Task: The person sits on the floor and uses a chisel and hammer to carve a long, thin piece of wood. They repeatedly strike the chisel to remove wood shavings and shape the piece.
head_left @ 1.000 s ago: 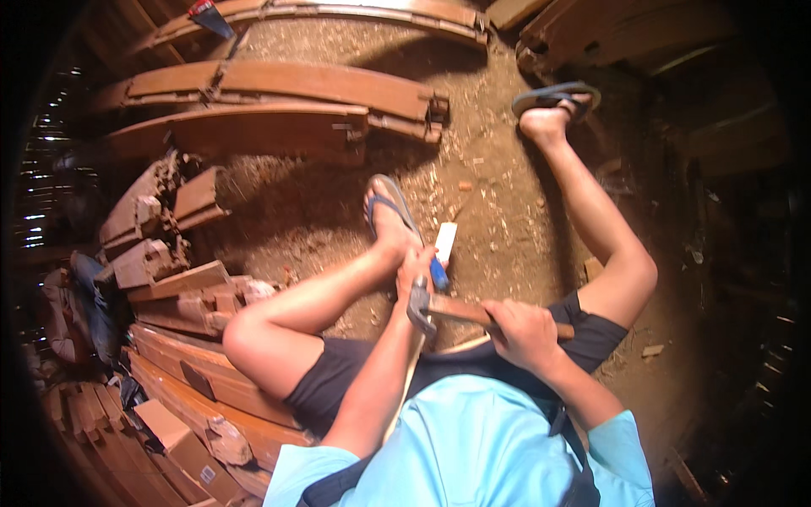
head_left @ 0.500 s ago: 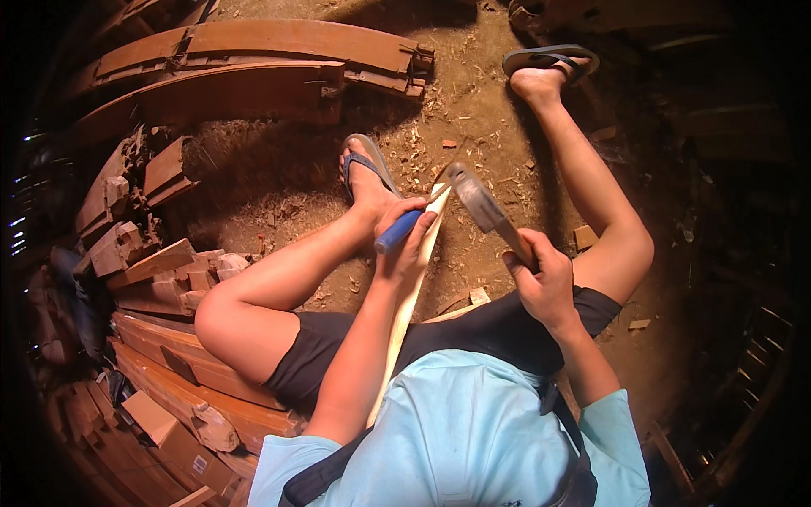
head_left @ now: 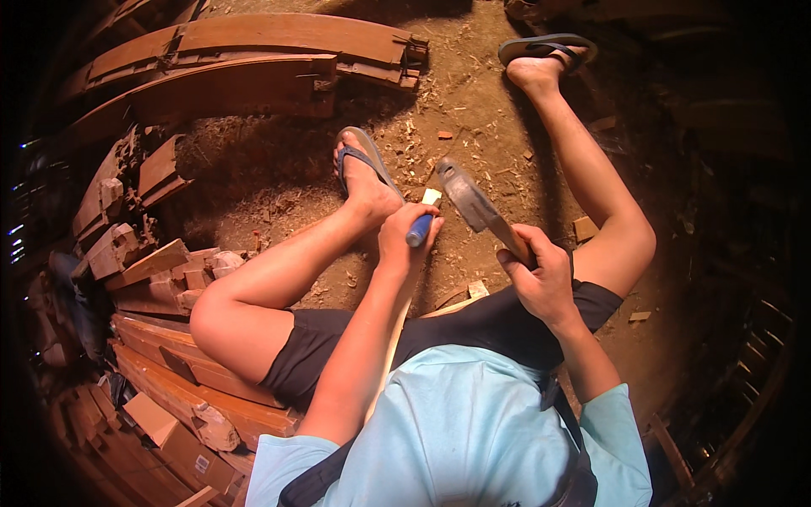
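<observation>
My left hand (head_left: 397,243) is closed around the blue handle of a chisel (head_left: 419,230); the blade is hidden behind the handle and fingers. Under that hand runs a pale wooden strip (head_left: 432,196), its far end showing just beyond my fingers and its near part passing between my thighs, along my left forearm. My right hand (head_left: 545,279) grips the wooden handle of a hammer (head_left: 466,201). The worn metal head is raised to the right of the chisel, apart from both it and the strip.
Reddish-brown boards (head_left: 279,42) lie stacked at the far left. Broken timber pieces (head_left: 160,270) and long planks (head_left: 177,372) crowd my left side, with a cardboard box (head_left: 182,439) nearby. Wood shavings and chips litter the dirt floor (head_left: 481,110) between my sandalled feet.
My left hand has turned the chisel more upright, shifting its handle right and hiding the blade. The hammer head has moved slightly left. The whole view has shifted a little.
</observation>
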A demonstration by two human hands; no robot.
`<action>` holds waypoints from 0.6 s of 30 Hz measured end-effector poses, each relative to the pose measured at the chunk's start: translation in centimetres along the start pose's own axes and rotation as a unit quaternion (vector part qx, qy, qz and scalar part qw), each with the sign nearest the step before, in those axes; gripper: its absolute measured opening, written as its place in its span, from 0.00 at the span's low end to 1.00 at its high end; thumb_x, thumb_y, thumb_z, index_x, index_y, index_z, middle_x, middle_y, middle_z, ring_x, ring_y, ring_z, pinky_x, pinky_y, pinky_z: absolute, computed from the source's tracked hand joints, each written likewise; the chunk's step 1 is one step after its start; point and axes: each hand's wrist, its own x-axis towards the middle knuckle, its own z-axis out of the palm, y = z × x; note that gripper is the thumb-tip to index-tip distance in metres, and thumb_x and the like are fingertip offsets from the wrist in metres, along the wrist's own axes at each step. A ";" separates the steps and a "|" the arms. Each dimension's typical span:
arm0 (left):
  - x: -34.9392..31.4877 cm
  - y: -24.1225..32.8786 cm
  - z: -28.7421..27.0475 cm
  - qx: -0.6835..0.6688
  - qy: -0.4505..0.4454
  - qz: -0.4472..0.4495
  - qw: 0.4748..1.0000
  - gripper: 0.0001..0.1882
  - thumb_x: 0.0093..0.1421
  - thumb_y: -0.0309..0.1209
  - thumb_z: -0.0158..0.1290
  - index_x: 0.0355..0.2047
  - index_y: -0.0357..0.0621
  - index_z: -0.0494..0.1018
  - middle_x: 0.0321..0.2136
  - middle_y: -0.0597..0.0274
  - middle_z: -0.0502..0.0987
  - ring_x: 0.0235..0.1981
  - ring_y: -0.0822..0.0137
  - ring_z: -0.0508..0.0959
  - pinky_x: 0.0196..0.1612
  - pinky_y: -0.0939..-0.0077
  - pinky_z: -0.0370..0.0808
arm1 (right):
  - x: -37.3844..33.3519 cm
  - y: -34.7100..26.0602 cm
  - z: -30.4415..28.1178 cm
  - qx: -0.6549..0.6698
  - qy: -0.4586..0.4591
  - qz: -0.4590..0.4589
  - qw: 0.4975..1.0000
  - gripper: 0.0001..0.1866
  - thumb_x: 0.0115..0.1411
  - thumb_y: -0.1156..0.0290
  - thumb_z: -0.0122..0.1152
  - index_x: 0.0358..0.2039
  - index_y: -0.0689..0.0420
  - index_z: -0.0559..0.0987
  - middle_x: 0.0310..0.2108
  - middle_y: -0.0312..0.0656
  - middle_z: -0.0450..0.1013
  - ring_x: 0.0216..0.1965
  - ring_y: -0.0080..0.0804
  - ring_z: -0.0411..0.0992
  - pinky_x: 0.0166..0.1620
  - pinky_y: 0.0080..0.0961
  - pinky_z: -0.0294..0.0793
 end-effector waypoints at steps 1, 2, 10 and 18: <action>-0.2 0.4 0.4 0.017 0.001 0.004 1.000 0.09 0.52 0.35 0.61 0.32 0.48 0.78 0.32 0.59 0.79 0.33 0.54 0.80 0.35 0.67 0.76 | -0.2 -0.2 0.0 0.048 0.006 0.007 0.999 0.16 0.55 0.73 0.63 0.44 0.59 0.74 0.25 0.41 0.74 0.23 0.30 0.73 0.28 0.24 0.71; -0.2 0.5 1.0 0.006 0.005 0.013 1.000 0.09 0.51 0.31 0.61 0.32 0.44 0.77 0.31 0.57 0.79 0.33 0.53 0.79 0.35 0.66 0.75 | -0.6 -0.6 0.1 0.095 0.013 0.014 0.995 0.15 0.57 0.73 0.62 0.44 0.59 0.73 0.24 0.39 0.73 0.21 0.27 0.71 0.27 0.23 0.70; -0.4 -1.8 1.9 0.008 0.043 0.046 0.998 0.09 0.51 0.35 0.62 0.32 0.49 0.78 0.31 0.56 0.79 0.33 0.54 0.80 0.36 0.67 0.76 | -6.1 -7.0 0.0 0.419 0.077 0.134 0.895 0.14 0.64 0.70 0.54 0.47 0.60 0.66 0.18 0.32 0.63 0.15 0.16 0.60 0.18 0.16 0.62; -1.8 -2.0 1.7 -0.298 -0.125 -0.220 0.920 0.17 0.56 0.44 0.61 0.41 0.49 0.75 0.32 0.71 0.74 0.32 0.76 0.71 0.32 0.80 0.68 | -10.1 -5.8 1.0 0.442 0.017 0.163 0.882 0.13 0.63 0.73 0.57 0.46 0.60 0.69 0.21 0.30 0.65 0.17 0.13 0.60 0.20 0.14 0.60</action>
